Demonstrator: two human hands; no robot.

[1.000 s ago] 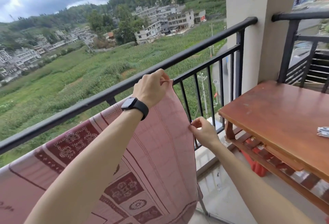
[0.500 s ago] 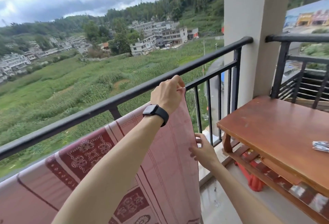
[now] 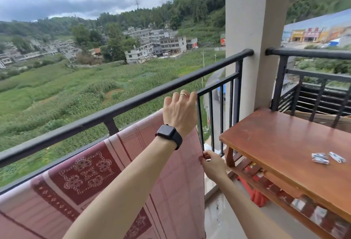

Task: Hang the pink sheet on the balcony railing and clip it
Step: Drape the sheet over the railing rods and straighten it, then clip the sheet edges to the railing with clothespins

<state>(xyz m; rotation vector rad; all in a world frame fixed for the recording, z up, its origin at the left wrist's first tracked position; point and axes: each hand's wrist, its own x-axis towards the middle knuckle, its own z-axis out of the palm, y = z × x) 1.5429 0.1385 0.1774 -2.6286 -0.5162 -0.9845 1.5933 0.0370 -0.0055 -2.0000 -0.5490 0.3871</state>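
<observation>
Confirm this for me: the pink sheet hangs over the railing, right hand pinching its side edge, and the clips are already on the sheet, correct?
Not quite. In the head view the clips lie on the wooden table, not on the pink sheet. The right hand does pinch its side edge.

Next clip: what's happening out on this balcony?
A person is hanging a pink sheet on the lower bar of the black balcony railing. The left hand, with a watch on the wrist, rests at the sheet's top right corner by the bar, fingers loosely spread. The right hand pinches the sheet's right edge lower down. No clip is on the sheet where it shows; a few clips lie on the wooden table to the right.
</observation>
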